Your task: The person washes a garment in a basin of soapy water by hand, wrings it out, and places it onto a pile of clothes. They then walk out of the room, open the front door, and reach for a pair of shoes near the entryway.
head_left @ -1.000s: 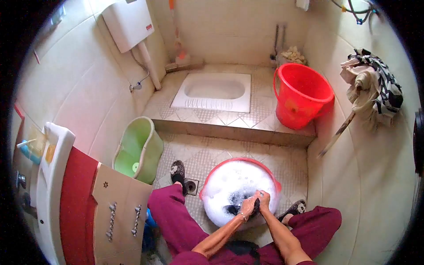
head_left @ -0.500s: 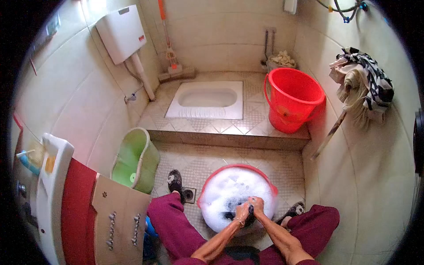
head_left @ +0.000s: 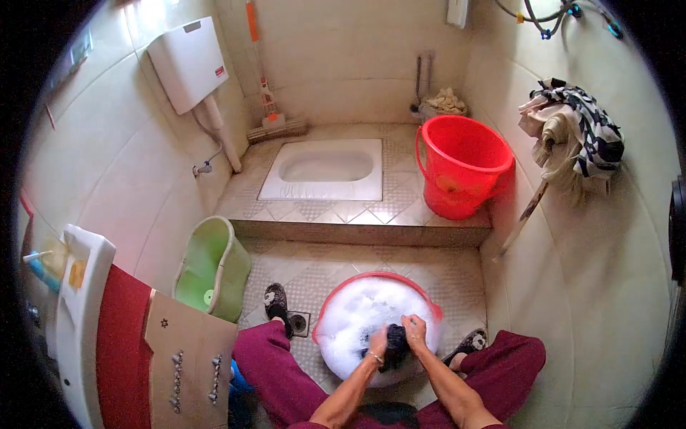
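Note:
A round red basin (head_left: 438, 312) full of white suds (head_left: 354, 309) sits on the floor between my legs. Black wet cloth (head_left: 395, 349) is bunched up at the near side of the foam, partly sunk in it. My left hand (head_left: 377, 343), slightly blurred, grips the cloth from its left side. On the other side my right hand (head_left: 414, 332) is closed on the cloth's upper right part. Foam hides the rest of the cloth and whatever lies lower in the basin.
A green bin (head_left: 239, 275) stands left beside a sink cabinet (head_left: 189, 350). Beyond a raised step (head_left: 357, 232) are a squat toilet (head_left: 332, 191) and a red bucket (head_left: 457, 196). A mop (head_left: 561, 143) leans on the right wall. A floor drain (head_left: 299, 324) is near my left foot.
My hands have moved apart, the left one shifting down and left, with more of the black cloth showing between them. The whole view has shifted slightly.

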